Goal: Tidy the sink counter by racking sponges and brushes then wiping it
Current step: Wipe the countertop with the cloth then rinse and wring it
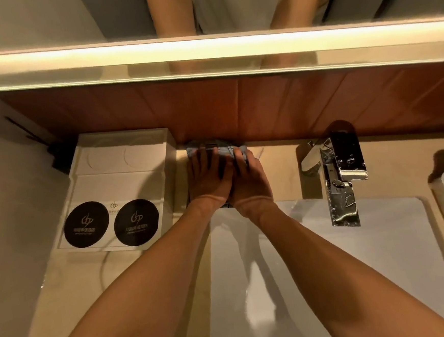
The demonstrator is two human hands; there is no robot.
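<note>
both hands are on a crumpled blue-grey cloth [215,145], soft and bunched, shoved to the back of the counter [279,169] right against the wood panel [290,104]. left hand [207,176] lies flat on it, fingers straight and close together, pressing down. right hand [249,183] sits touching the left one, fingers bent over the cloth's right end, cant tell if it grips or just presses

counter is smooth glossy beige stone. white rectangular sink [355,251] with rounded corners sits in front of the hands, boxy chrome tap [342,180] to the right, very shiny. left of the cloth is a white tray [120,176] with two round black coasters [86,224]. white basket [443,212] at the far right edge. mirror [44,20] and a warm light strip [206,50] up top
</note>
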